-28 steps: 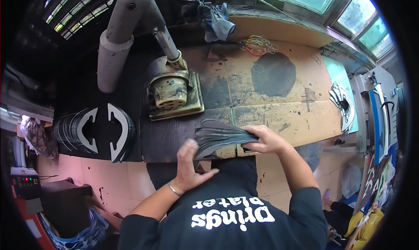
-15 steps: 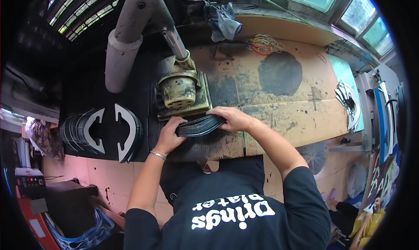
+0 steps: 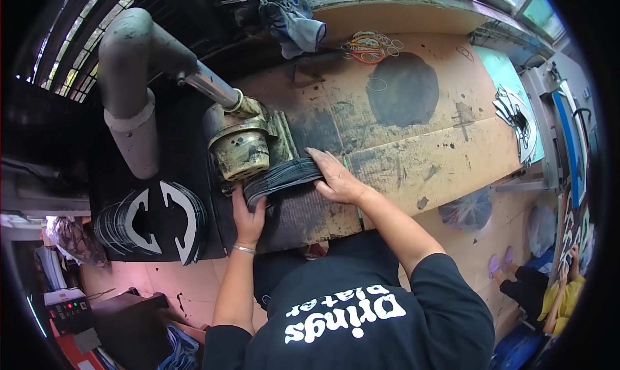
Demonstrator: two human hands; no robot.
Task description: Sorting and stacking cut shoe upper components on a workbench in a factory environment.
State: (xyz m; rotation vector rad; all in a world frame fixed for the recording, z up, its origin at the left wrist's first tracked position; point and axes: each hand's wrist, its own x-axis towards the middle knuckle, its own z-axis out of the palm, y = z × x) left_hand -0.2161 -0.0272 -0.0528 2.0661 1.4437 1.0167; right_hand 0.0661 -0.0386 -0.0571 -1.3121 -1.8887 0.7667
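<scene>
A stack of thin, dark, curved pieces [image 3: 289, 179] lies between my hands, close in front of a dirty yellowish machine head [image 3: 243, 151]. My left hand [image 3: 248, 216] grips the stack's left end, its thumb on the near side and its fingers partly hidden next to the machine. My right hand [image 3: 337, 178] clasps the right end, fingers along the far edge and thumb on the near edge. The stack bows away from me in the middle. Left of the machine stand two rows of C-shaped pieces with pale front faces, a left row [image 3: 143, 222] and a right row [image 3: 186, 222].
A grey pipe arm [image 3: 129, 92] rises left of the machine. Stained cardboard [image 3: 400, 157] covers the table. Rubber bands [image 3: 371, 47] lie at the back, below a hanging glove [image 3: 298, 29]. White cut pieces [image 3: 520, 121] lie far right. Another person's yellow sleeve [image 3: 571, 299] shows lower right.
The stack has been turned between my hands: its middle bowed toward me before and bows away now. My left hand has come down at its end. The view has also shifted.
</scene>
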